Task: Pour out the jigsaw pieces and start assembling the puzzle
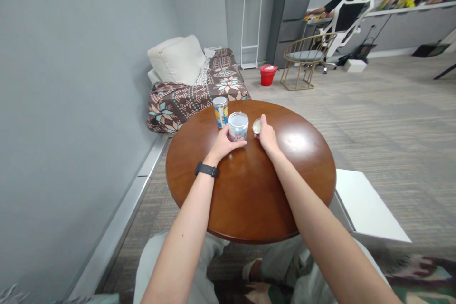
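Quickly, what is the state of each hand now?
Left hand: holding the clear labelled jar.
Right hand: holding a small round silver-rimmed piece, perhaps a lid.

Print [239,137] on the jar [238,126] at centre seems too small to read; upper right, the clutter [404,2] blurs.

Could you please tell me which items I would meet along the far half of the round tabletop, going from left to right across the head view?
Blue-and-yellow can → clear jar in the left hand → small round object in the right hand.
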